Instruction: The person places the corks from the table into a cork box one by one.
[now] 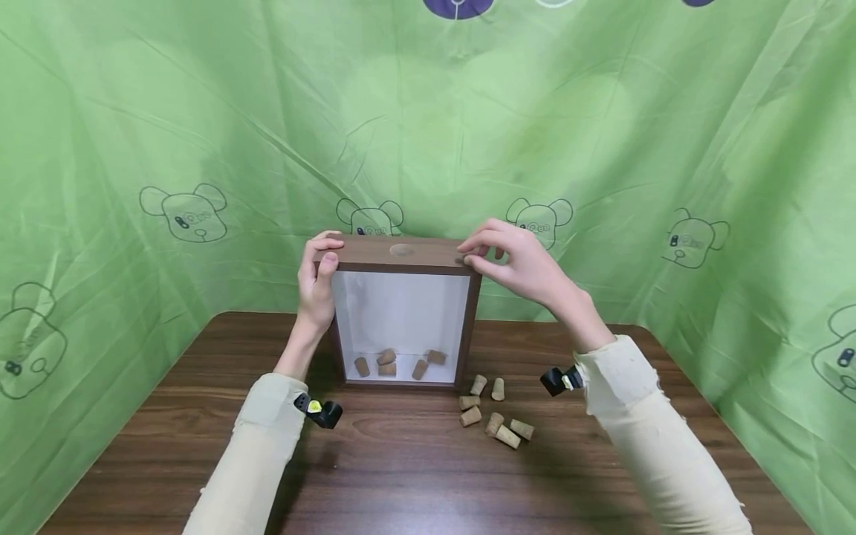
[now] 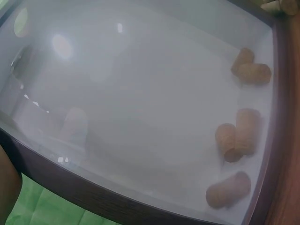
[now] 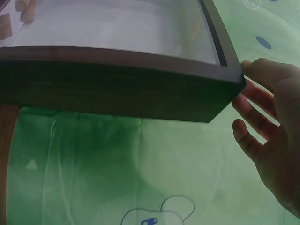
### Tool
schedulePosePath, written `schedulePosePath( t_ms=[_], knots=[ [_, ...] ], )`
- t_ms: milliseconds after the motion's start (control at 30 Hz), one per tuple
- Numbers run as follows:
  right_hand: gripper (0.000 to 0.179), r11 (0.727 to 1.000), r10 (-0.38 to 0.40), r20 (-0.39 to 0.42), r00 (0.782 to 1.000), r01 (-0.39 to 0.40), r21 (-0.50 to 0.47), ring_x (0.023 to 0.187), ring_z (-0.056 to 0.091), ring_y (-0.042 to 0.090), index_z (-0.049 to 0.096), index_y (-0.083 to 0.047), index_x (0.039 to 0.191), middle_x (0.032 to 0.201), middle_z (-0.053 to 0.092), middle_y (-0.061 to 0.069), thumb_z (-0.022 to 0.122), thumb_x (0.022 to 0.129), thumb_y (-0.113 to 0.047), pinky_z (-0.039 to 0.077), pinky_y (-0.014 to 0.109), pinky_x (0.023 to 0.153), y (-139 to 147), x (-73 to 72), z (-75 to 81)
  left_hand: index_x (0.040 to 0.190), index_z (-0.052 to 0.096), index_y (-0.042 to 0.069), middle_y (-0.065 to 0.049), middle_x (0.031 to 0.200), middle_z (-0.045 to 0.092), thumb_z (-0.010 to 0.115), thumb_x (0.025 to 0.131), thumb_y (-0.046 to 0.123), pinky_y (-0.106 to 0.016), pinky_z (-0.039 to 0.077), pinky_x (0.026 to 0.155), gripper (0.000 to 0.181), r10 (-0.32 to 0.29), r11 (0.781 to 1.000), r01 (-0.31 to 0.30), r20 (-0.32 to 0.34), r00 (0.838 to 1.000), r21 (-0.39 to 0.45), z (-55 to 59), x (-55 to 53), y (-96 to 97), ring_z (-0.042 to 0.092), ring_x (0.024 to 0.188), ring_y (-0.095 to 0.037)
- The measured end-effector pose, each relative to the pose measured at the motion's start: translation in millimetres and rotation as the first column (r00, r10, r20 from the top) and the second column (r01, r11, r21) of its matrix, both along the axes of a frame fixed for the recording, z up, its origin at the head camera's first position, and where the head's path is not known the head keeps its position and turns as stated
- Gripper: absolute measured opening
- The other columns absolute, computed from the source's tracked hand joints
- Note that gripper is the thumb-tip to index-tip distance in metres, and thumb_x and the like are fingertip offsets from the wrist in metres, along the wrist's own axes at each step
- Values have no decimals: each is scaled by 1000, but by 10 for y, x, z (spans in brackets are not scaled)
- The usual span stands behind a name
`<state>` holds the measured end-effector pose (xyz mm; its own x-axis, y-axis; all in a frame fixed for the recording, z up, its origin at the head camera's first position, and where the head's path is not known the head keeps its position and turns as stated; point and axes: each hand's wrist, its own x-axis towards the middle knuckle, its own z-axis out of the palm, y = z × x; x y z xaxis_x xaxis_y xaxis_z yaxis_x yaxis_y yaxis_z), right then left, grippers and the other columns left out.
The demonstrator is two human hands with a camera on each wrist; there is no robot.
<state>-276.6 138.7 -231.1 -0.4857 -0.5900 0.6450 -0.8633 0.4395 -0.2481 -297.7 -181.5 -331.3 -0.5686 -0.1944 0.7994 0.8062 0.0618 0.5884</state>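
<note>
A dark brown wooden display box (image 1: 401, 268) with a clear front and white back stands upright on the table. Several corks (image 1: 386, 368) lie at its bottom, also visible through the front in the left wrist view. A pale round hole (image 1: 403, 250) shows in its top face. My left hand (image 1: 319, 271) grips the top left corner, thumb toward the front and fingers over the top. At the top right corner, my right hand (image 1: 518, 256) rests its fingertips and thumb on the wood, fingers loosely bent. In the right wrist view no cork appears between those fingers.
Several loose corks (image 1: 495, 423) lie on the brown wooden table (image 1: 401, 475), right of the box's foot and in front of it. A green curtain (image 1: 428, 134) with bear drawings hangs behind and on both sides.
</note>
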Motion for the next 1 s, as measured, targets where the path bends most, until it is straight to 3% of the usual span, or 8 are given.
schedulePosePath(
  t_ms=[100, 267, 400, 533, 767, 1000],
  knots=[
    [16, 1000, -14, -6, 1000, 14, -23, 87, 60, 8, 74, -11, 105, 102, 71, -1, 71, 90, -9, 47, 25, 73, 83, 3, -52, 113, 50, -13, -26, 133, 51, 47, 97, 21, -30, 32, 107, 38, -2, 1000, 2, 11, 1000, 6, -10, -9, -1, 48, 126, -19],
    [15, 997, -33, -27, 999, 31, -69, 85, 58, 5, 75, -12, 104, 100, 71, -2, 70, 90, -9, 48, 29, 70, 214, 27, -121, 113, 48, -17, -33, 132, 48, 46, 96, 18, -30, 32, 107, 39, -6, 1000, 6, 24, 1000, 3, 93, 134, 61, 48, 125, -19],
    [17, 994, -43, -25, 999, 40, -100, 83, 58, 5, 75, -12, 104, 98, 70, -1, 72, 88, -8, 47, 25, 70, 312, 25, -194, 112, 48, -17, -34, 131, 48, 47, 95, 18, -30, 32, 107, 39, -8, 1000, 8, 26, 1000, 6, 155, 221, 89, 49, 125, -19],
    [18, 993, -53, -6, 999, 52, -104, 82, 58, 5, 74, -12, 104, 96, 69, 0, 74, 86, -7, 47, 20, 70, 405, 1, -305, 112, 48, -18, -34, 131, 48, 46, 95, 18, -30, 32, 107, 39, -9, 1000, 9, 25, 1000, 6, 162, 225, 89, 48, 124, -19],
    [17, 995, -72, 45, 996, 76, -71, 81, 59, 4, 74, -12, 103, 99, 71, 2, 73, 87, -9, 51, 28, 68, 529, -26, -507, 113, 48, -18, -33, 133, 48, 46, 96, 18, -30, 32, 107, 40, -8, 1000, 8, 36, 999, -1, 147, 199, 83, 48, 125, -20],
    [17, 994, -102, 102, 990, 105, -24, 81, 59, 4, 73, -14, 104, 100, 71, 0, 74, 87, -11, 51, 28, 68, 642, -18, -707, 112, 51, -14, -31, 131, 49, 47, 95, 18, -30, 33, 107, 37, -12, 1000, 12, 25, 1000, 11, 145, 213, 102, 48, 125, -20]
  ],
)
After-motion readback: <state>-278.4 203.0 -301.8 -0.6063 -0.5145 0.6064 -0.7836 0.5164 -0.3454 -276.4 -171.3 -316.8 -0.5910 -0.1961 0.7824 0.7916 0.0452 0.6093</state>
